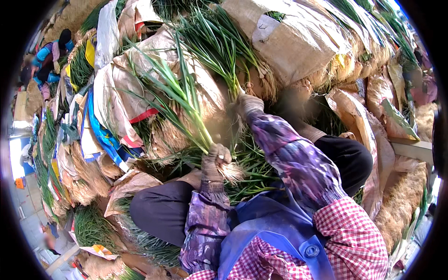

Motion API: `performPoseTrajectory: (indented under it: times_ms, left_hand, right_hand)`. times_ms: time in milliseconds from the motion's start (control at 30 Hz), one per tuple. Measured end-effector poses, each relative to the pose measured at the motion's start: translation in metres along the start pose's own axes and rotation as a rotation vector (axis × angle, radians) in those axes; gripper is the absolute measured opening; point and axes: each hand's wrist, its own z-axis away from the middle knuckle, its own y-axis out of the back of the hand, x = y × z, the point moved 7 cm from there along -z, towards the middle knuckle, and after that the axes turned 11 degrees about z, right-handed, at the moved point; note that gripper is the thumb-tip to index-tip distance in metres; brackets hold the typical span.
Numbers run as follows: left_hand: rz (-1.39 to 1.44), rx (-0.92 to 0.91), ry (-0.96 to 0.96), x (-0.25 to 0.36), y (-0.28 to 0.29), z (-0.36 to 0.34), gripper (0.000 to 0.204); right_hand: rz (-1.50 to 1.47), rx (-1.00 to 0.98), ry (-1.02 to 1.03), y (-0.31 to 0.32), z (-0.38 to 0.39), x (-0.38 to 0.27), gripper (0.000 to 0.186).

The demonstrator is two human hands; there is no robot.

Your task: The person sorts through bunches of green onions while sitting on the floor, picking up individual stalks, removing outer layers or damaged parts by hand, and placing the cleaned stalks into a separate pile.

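Observation:
My left hand [215, 163], in a worn tan glove, is closed around a small bunch of scallions [197, 125]. Their green leaves fan up and to the left, and pale roots [232, 172] stick out below the fist. Farther off and to the right, my gloved right hand [250, 103] is closed on the pale lower stems of more scallions [233, 87], next to a loose heap of scallions [212, 42]. Fine roots hang under that hand, somewhat blurred. Between my bent knees lie loose green leaves [254, 170].
Scallion stacks with roots outward stand around me, partly covered by a beige woven sack [289, 51] and a cream sack [112, 93]. A blue sheet [100, 128] hangs at left. A wooden beam [413, 148] lies at right. Another person [49, 58] is at far left.

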Motion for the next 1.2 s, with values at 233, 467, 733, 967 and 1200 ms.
performPoseTrajectory:
  times_ms: [233,467,733,967,1200]
  left_hand:
    - [-0.427,0.307,-0.244,0.008,0.012,-0.002,0.021]
    - [-0.489,0.323,-0.218,-0.011,0.007,0.001,0.026]
    - [-0.598,0.423,-0.087,-0.013,0.006,0.003,0.019]
    - [-0.182,0.312,-0.036,-0.019,0.004,0.017,0.019]
    - [-0.045,0.270,0.095,-0.029,-0.008,0.031,0.015]
  right_hand:
    - [-0.571,-0.258,0.096,-0.015,0.021,0.004,0.037]
    - [0.028,0.026,-0.030,0.010,-0.023,0.004,0.040]
    - [-1.003,-0.264,0.096,0.009,0.075,-0.014,0.027]
    - [-0.969,0.277,-0.144,-0.012,0.059,0.055,0.018]
    - [-1.559,-0.643,0.210,-0.015,0.100,-0.008,0.062]
